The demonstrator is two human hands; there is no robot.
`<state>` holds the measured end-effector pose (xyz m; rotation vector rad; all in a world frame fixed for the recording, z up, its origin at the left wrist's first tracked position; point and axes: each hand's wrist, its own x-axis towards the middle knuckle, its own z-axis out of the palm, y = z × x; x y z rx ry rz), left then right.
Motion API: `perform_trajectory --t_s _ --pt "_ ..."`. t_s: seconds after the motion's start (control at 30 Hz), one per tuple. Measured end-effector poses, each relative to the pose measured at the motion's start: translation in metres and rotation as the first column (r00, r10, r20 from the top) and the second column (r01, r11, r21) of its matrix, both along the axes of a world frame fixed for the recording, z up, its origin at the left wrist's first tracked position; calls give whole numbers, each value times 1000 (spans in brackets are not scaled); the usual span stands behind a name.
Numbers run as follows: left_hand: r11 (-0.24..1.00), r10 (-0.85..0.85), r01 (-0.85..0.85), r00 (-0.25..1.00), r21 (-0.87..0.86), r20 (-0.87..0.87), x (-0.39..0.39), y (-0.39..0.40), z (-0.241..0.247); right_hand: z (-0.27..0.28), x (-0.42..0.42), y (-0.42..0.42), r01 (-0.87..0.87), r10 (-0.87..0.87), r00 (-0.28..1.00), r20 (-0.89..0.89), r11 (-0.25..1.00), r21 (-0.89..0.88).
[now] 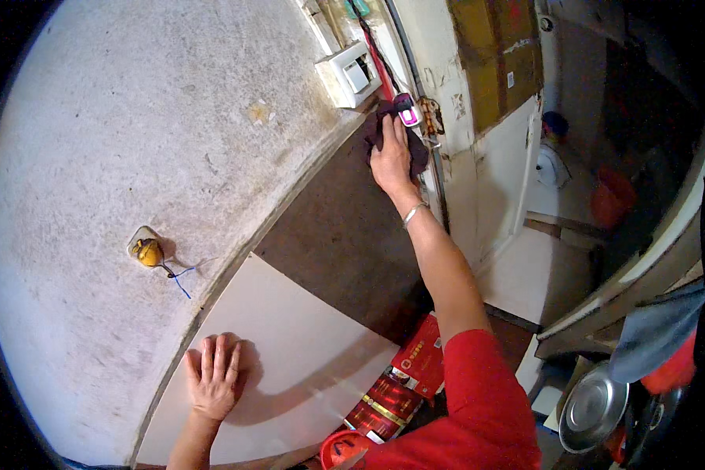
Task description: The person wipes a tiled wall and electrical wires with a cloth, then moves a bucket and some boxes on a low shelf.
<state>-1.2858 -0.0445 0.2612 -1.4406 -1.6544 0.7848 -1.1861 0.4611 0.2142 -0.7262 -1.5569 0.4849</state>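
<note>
My right hand [395, 157] presses a dark maroon cloth [418, 154] against the far end of a dark brown panel [343, 220]. Just beyond its fingertips is a small white and magenta plug-like device [408, 110] with a dark cord. A white wall switch [356, 75] sits close by on the left. My left hand [214, 376] lies palm down on a smooth white panel [294, 352], with its fingers slightly apart and nothing held. The white panel borders the brown one along a straight edge.
A yellow fitting [148, 251] with loose wires projects from the stained pale wall [123, 147]. Red printed boxes [388, 408] and an orange-red container [343, 449] stand by my body. At right are a metal lid or basin [594, 406] and a grey cloth [658, 332].
</note>
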Motion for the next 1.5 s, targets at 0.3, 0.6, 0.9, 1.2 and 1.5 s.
perform_trajectory --t_s 0.3,0.6,0.9,1.2,1.5 --pt "1000 12 -12 1000 8 18 5 -1 6 -95 -7 -122 42 -6 980 197 983 -178" --pt "996 -29 20 994 84 108 9 5 8 -146 55 -57 -870 -108 415 -903 242 -429" --pt "993 -33 22 995 117 99 -2 3 0 11 75 34 -660 173 453 -874 725 -198" --pt "980 94 -141 949 140 301 27 13 -6 3 41 27 99 -136 979 150 968 232" --pt "948 173 -259 907 185 383 45 28 -11 -20 54 21 -35 -16 969 245 978 203"
